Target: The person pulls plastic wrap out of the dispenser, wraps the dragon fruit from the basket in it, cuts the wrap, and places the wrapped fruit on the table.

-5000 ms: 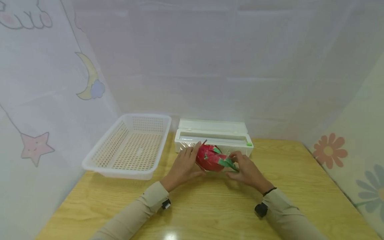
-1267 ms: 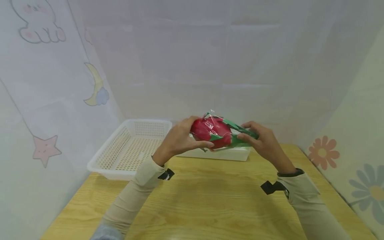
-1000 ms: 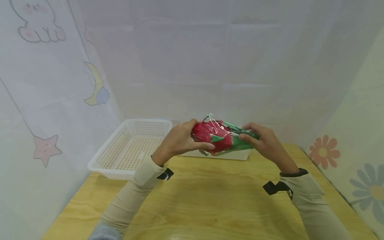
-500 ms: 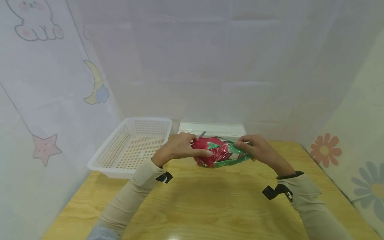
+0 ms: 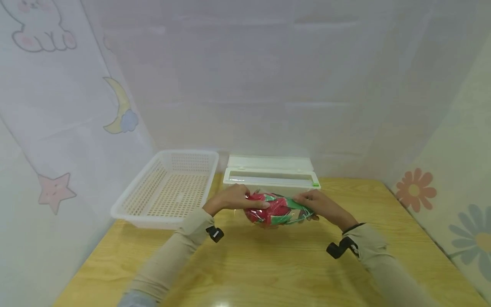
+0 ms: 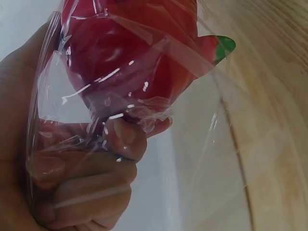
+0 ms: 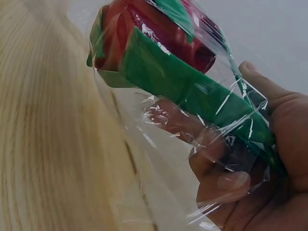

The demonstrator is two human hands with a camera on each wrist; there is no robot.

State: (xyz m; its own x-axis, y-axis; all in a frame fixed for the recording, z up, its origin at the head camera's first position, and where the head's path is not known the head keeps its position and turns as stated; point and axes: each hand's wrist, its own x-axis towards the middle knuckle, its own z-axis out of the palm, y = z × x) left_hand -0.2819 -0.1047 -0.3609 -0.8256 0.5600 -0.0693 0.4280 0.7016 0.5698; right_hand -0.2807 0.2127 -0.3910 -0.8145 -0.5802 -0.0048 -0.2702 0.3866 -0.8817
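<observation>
A red dragon fruit (image 5: pixel 278 207) with green leaf-like scales is held level between my two hands in front of the white box. Clear cling film (image 7: pixel 159 120) wraps it, shiny and creased, with loose folds around the ends. My left hand (image 5: pixel 233 197) grips the rounded left end, its thumb along the near side. In the left wrist view the curled fingers (image 6: pixel 91 192) show through the film. At the other end, my right hand (image 5: pixel 323 207) grips the long green tips (image 7: pixel 240 120) and gathered film.
Behind the fruit stands a white cling film dispenser (image 5: pixel 276 186), its lid (image 5: pixel 270 163) raised and a green tab (image 5: pixel 316 184) at its right. A white perforated basket (image 5: pixel 132 215) sits on the left of the wooden table (image 5: pixel 253 268). Printed cloth walls enclose the back and sides.
Both hands have lowered the wrapped dragon fruit from in front of the dispenser's top toward the table, uncovering the dispenser's opening and lid. Five seconds ago the fruit lay close against the dispenser's front.
</observation>
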